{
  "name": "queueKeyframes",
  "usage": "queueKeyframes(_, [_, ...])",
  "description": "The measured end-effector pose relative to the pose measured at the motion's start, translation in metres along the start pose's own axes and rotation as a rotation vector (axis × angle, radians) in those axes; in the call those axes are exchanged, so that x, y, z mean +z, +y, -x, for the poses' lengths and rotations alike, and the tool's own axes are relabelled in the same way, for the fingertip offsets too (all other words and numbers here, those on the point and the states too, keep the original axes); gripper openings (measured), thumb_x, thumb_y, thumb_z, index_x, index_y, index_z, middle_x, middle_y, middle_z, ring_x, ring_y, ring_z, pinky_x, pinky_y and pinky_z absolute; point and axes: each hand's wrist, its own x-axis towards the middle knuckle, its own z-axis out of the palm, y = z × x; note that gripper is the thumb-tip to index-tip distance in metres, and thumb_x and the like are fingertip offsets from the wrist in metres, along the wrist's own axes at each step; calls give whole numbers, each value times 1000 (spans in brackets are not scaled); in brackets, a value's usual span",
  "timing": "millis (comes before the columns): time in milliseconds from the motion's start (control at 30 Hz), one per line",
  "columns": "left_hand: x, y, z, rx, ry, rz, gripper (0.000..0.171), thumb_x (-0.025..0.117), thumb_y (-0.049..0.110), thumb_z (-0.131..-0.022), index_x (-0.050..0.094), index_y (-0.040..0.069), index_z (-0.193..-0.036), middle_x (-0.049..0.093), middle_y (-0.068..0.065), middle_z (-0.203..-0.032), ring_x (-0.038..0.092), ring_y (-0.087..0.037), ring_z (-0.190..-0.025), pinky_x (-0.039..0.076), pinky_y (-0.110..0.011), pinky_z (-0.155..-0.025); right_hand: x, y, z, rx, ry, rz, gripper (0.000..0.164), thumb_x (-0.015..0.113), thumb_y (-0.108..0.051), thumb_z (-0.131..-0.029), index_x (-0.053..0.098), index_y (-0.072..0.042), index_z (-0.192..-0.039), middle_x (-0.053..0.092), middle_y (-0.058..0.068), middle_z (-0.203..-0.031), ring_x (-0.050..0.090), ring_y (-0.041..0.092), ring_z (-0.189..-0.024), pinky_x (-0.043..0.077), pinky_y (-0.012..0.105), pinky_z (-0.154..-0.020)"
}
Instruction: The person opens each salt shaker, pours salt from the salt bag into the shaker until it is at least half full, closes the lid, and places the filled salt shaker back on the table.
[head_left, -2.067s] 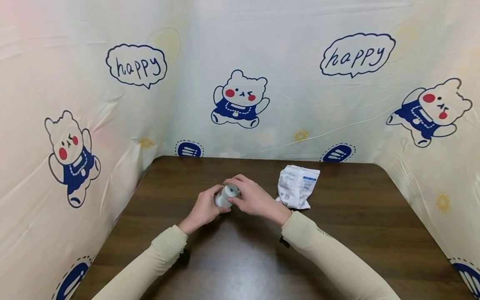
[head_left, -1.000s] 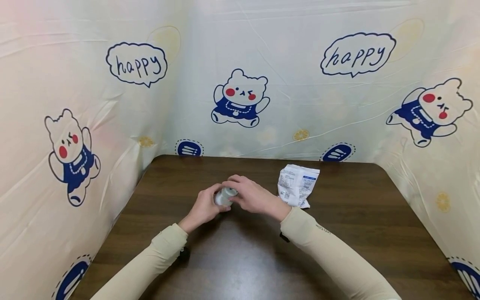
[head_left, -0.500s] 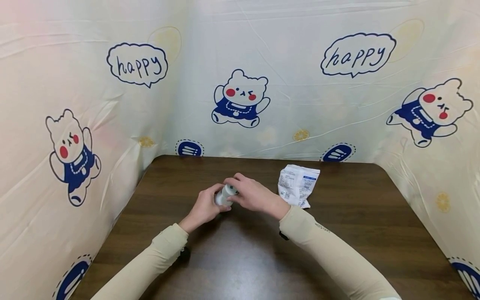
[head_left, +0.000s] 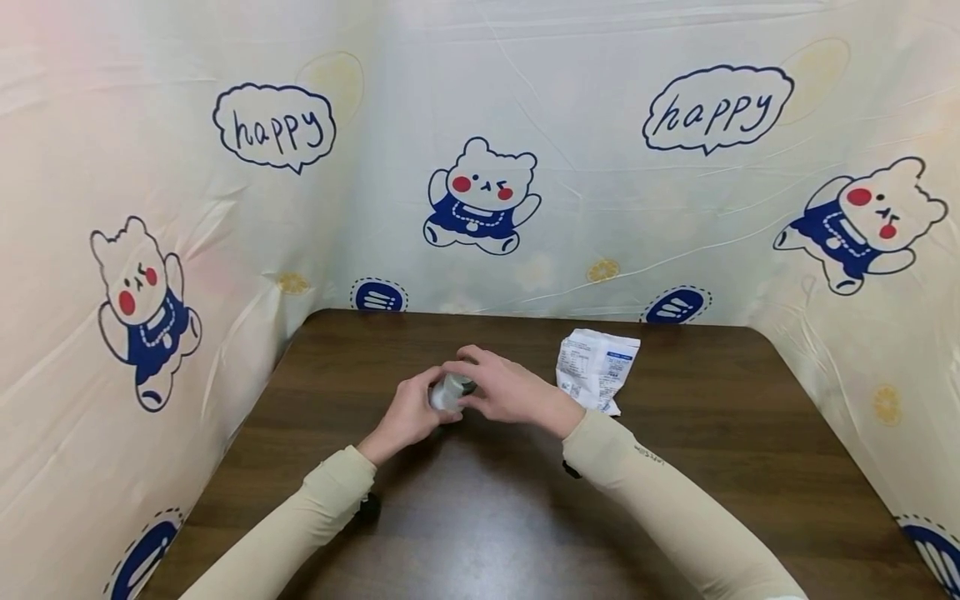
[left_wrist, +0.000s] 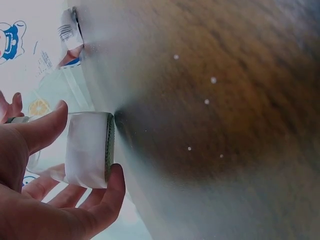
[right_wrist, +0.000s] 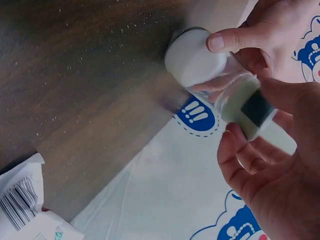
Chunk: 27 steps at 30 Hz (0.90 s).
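Observation:
My left hand [head_left: 408,417] grips a small clear glass jar [left_wrist: 90,150], partly filled with white stuff, its thumb on one side and fingers round the other. The jar is tilted above the table, its mouth end toward my right hand [head_left: 510,392]. That hand pinches the pale green cap [right_wrist: 240,107], which has a dark square on its top, between thumb and fingers. The cap sits at the jar's neck; whether it is loose I cannot tell. In the head view the fingers hide much of jar and cap.
A crumpled white printed packet [head_left: 596,371] with a barcode lies on the brown wooden table [head_left: 675,467], right of my hands. Small white grains [right_wrist: 65,62] are scattered on the tabletop. A patterned cloth [head_left: 480,100] hangs round the back and sides.
My right hand's fingers shift slightly back and forth round the cap, covering and uncovering its top. My left hand keeps its hold on the jar in nearly the same place.

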Motion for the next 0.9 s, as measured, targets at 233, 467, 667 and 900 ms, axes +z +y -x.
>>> queueKeyframes(233, [0, 0, -1, -8, 5, -11, 65, 96, 10, -77, 64, 6, -134, 69, -13, -125, 65, -32, -104, 55, -51, -90, -3, 0, 0, -38, 11, -10, 49, 76, -13, -99, 60, -10, -145, 58, 11, -129, 62, 19, -103, 56, 30, -91])
queueKeyframes(467, [0, -1, -2, -8, 2, -9, 61, 96, 9, -77, 66, 7, -130, 70, -12, -123, 65, -30, -103, 55, -52, -91, 1, -2, -5, 106, 33, 5, 47, 75, -34, -100, 62, -4, -134, 61, 8, -111, 62, 15, -88, 55, 27, -76])
queueKeyframes(667, [-1, 0, -3, 10, 8, -4, 60, 97, 7, -76, 67, 7, -129, 70, -11, -122, 66, -29, -104, 55, -52, -94, 3, -3, -9, 200, 61, -36, 55, 77, -51, -95, 64, -5, -122, 66, 7, -102, 63, 15, -78, 54, 25, -66])
queueKeyframes(900, [-1, 1, -1, -8, 2, 4, 62, 97, 8, -76, 66, 8, -131, 70, -11, -124, 65, -30, -104, 54, -52, -92, 2, 1, -1, 52, -22, -47, 60, 75, -26, -101, 50, -8, -153, 54, 12, -141, 63, 19, -110, 55, 31, -94])
